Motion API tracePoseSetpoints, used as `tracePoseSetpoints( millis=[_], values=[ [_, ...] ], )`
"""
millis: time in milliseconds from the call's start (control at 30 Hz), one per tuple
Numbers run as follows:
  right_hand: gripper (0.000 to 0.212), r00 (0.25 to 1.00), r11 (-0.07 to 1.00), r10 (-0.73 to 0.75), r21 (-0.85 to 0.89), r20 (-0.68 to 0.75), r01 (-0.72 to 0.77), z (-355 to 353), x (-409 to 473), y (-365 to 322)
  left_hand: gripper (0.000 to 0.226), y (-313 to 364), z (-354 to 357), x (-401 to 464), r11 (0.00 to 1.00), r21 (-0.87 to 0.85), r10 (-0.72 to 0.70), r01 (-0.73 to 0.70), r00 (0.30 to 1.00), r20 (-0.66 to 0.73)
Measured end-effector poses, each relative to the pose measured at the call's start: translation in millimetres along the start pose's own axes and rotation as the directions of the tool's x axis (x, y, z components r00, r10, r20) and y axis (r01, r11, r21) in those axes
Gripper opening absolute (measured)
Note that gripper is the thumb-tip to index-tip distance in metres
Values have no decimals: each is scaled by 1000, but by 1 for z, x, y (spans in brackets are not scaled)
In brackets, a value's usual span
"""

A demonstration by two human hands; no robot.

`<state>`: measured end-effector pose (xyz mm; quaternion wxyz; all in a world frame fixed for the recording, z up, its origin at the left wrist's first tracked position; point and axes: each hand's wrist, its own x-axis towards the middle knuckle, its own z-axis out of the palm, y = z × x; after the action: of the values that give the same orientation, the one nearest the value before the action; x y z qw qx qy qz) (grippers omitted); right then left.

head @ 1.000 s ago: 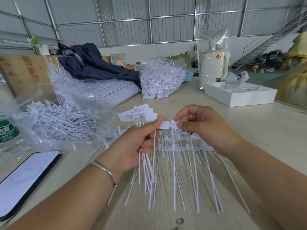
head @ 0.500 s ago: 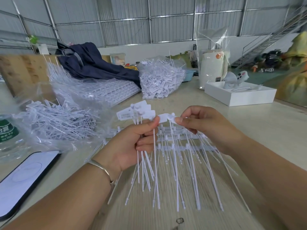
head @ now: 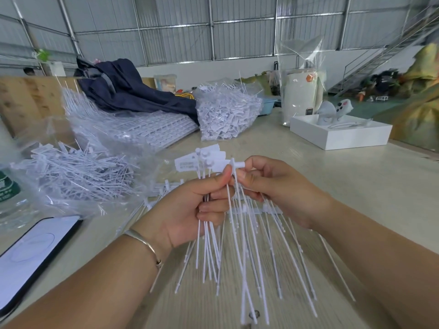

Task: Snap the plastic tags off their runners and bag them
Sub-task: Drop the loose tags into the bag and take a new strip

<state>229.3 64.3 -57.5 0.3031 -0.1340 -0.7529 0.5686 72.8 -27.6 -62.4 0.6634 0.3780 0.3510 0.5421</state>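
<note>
My left hand [head: 190,207] grips a bunch of loose white plastic tags [head: 202,160], their flat heads up and thin tails hanging down. My right hand [head: 273,184] pinches one more tag [head: 237,165] by its head, right against my left thumb. Below both hands a white runner with tags [head: 251,211] still on it lies on the table, its long tails fanned toward me. An open clear bag with loose tags [head: 76,172] lies at the left.
A phone [head: 31,252] and a water bottle [head: 9,195] sit at the near left. Stacked runners in plastic [head: 133,129], a full bag of tags [head: 225,115] and a dark jacket [head: 128,91] lie behind. A white box [head: 339,131] stands at the right.
My right hand has carried the snapped-off tag left and up until it meets my left thumb and the bunch. The bunch has stayed in my left hand.
</note>
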Motion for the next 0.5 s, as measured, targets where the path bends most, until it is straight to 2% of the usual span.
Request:
tracePoseSetpoints(
  millis=[67, 233, 367, 500],
  values=[
    [35, 1000, 999, 3, -37, -19, -4, -2, -1, -1, 23, 1, 1, 0, 1000, 28, 4, -2, 999, -44],
    [37, 993, 994, -14, -110, -117, 1, -11, 0, -1, 34, 4, 4, 2, 998, 36, 61, -56, 989, -134],
    [41, 979, 995, -38, -100, -198, 19, -16, 2, 0, 27, 4, 3, 2, 997, 3, 81, -83, 969, -233],
    [32, 974, 994, -72, -99, -214, 52, -19, 2, -2, 19, 3, 2, 3, 992, 89, 106, -84, 957, -271]
  ],
)
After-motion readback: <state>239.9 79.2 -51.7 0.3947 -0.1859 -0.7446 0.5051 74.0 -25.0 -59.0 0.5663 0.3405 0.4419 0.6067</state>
